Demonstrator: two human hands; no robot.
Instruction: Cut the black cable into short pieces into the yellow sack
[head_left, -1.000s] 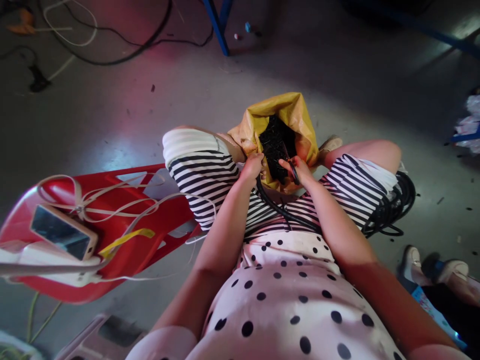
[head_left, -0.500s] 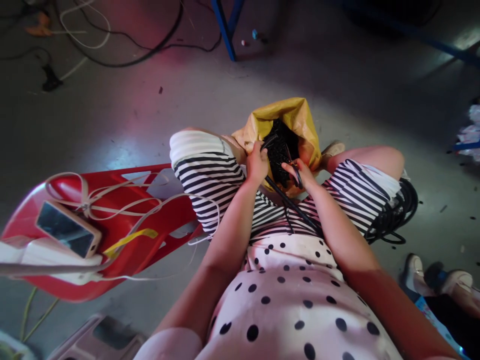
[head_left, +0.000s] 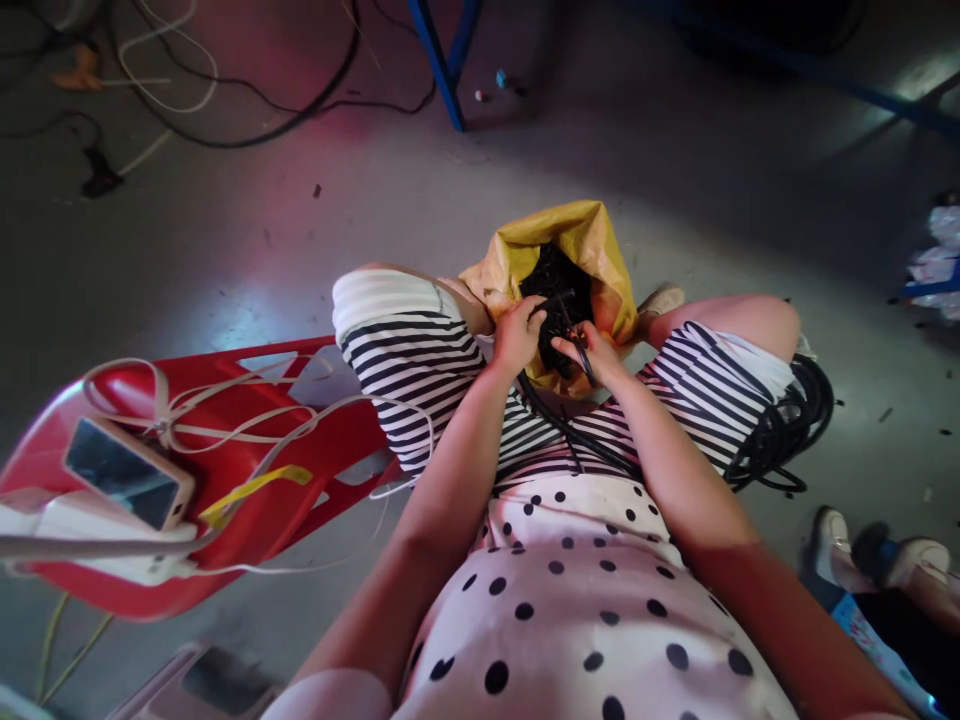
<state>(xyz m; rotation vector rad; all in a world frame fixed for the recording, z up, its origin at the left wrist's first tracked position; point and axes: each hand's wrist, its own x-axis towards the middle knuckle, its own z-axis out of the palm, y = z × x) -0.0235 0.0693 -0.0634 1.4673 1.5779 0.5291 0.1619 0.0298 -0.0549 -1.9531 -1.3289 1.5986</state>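
The person wears a black-dotted white top [head_left: 559, 625] and black-and-white striped shorts [head_left: 424, 380], white cuffs [head_left: 386, 300] at ten and three o'clock.

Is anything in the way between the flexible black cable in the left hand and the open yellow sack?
Nothing visible: the left hand holds the flexible black cable at the open mouth of the yellow plastic sack. The right hand, with a black-handled tool, covers only the opening's near right side.
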